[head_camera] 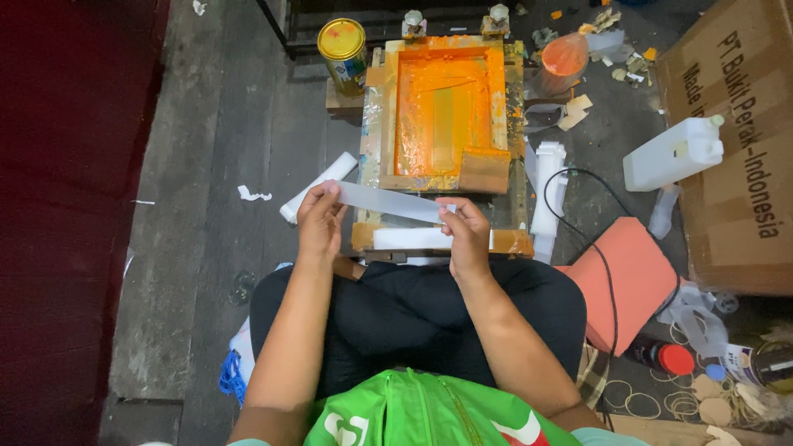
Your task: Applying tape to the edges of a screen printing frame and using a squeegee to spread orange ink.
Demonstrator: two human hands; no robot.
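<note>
Head view — white strip (388, 201) pinched between left hand (320, 221), right hand (467, 235) fingertips

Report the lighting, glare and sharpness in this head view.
Head view: even, soft light and mostly sharp; glare on the gold can lid and wet orange screen frame; left edge falls dark; left hand and right hand sharp on the white strip.

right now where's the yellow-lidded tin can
In the head view the tin can stands at the top, left of centre, right beside the upper left corner of the orange-inked printing frame.
</note>
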